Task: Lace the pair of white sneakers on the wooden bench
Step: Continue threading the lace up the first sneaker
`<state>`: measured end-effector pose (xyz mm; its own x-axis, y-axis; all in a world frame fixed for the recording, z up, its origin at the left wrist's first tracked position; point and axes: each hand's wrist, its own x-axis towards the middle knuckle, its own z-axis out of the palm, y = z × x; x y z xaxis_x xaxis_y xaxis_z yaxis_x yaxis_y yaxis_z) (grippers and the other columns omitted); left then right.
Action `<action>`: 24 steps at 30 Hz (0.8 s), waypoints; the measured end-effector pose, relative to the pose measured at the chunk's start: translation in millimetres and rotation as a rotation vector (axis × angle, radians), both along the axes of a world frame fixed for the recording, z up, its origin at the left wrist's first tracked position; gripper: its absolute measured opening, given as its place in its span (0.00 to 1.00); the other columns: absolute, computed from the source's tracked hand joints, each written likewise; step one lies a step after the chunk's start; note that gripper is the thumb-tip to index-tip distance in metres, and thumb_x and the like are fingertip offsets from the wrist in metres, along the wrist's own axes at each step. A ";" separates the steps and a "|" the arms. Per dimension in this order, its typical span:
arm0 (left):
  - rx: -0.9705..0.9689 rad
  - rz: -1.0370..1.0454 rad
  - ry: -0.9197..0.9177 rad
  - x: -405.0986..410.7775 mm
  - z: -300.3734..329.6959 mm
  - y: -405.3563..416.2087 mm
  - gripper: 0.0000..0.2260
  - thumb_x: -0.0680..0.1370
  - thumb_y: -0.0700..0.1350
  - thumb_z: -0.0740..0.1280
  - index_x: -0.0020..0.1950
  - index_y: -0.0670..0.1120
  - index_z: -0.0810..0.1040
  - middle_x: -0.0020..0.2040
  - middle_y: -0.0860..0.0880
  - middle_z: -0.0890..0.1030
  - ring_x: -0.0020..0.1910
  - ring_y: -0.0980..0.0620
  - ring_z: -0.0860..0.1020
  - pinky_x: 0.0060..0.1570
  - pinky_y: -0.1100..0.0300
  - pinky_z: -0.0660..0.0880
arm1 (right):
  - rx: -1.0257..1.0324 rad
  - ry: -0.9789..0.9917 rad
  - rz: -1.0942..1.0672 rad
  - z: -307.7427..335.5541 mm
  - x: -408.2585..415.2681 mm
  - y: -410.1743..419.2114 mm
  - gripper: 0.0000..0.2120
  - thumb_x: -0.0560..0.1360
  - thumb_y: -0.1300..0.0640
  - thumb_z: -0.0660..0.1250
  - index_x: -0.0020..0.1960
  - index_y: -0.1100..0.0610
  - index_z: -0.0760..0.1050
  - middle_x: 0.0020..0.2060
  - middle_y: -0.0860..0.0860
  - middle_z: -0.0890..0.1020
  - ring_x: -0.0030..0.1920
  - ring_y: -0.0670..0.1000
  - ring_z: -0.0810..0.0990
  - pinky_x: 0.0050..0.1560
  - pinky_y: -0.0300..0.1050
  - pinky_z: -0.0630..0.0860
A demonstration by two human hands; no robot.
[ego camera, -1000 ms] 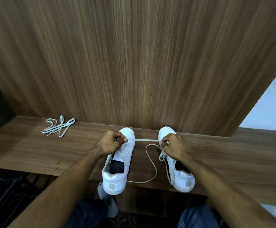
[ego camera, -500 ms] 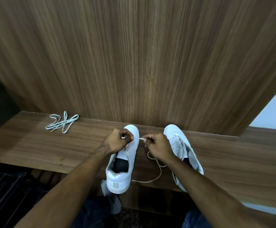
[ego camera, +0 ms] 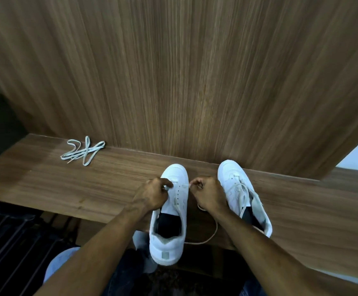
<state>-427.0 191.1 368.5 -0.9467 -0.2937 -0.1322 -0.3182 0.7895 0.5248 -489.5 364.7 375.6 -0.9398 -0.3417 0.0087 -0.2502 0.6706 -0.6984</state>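
Overhead, a wood panel (ego camera: 173,71) is filling most of the view, rising behind the bench (ego camera: 35,184). Two white sneakers are sitting side by side on the bench, toes toward the panel: the left sneaker (ego camera: 170,212) is hanging its heel over the near edge, and the right sneaker (ego camera: 243,195) is lying just beside it, partly laced and loose. The left hand (ego camera: 152,194) is resting on the left sneaker's upper, fingers curled and pinching the lace (ego camera: 211,236) end at the eyelets. The right hand (ego camera: 208,194) is pinching the same lace between the two shoes, with the slack looping down past the bench edge. A spare lace (ego camera: 82,151) is lying bunched well off to the left, near the panel.
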 end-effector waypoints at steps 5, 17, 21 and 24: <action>-0.018 -0.009 -0.060 -6.9 0.5 8.5 0.14 0.74 0.46 0.63 0.56 0.58 0.81 0.60 0.50 0.79 0.56 0.48 0.79 0.55 0.51 0.77 | 0.178 0.057 0.008 -5.8 -2.3 -5.6 0.09 0.75 0.52 0.64 0.50 0.48 0.83 0.45 0.48 0.85 0.47 0.53 0.82 0.44 0.45 0.77; 0.373 0.154 0.075 -20.5 -18.6 8.3 0.06 0.68 0.45 0.76 0.37 0.57 0.83 0.44 0.55 0.85 0.47 0.52 0.82 0.50 0.56 0.78 | 0.064 0.043 0.092 -16.8 -16.1 -8.4 0.07 0.73 0.54 0.66 0.45 0.49 0.83 0.41 0.45 0.85 0.43 0.48 0.82 0.44 0.46 0.78; 0.414 0.173 0.088 -21.4 -21.8 9.5 0.05 0.63 0.51 0.75 0.33 0.61 0.82 0.42 0.56 0.85 0.46 0.52 0.82 0.51 0.54 0.79 | 0.075 0.058 0.068 -20.0 -15.9 -7.2 0.06 0.73 0.53 0.66 0.45 0.49 0.82 0.41 0.44 0.84 0.42 0.48 0.82 0.42 0.45 0.78; 0.426 0.165 0.099 -22.1 -25.6 7.7 0.04 0.62 0.53 0.74 0.31 0.63 0.81 0.41 0.56 0.85 0.45 0.52 0.82 0.51 0.50 0.79 | 0.089 0.054 0.040 -21.1 -16.3 -8.3 0.06 0.73 0.53 0.65 0.44 0.49 0.82 0.41 0.45 0.84 0.42 0.48 0.81 0.42 0.44 0.78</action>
<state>-449.0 198.7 342.8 -0.9059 -0.3809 -0.1849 -0.3536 0.4403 0.8253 -505.8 356.5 354.5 -0.9244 -0.3804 0.0271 -0.3137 0.7181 -0.6213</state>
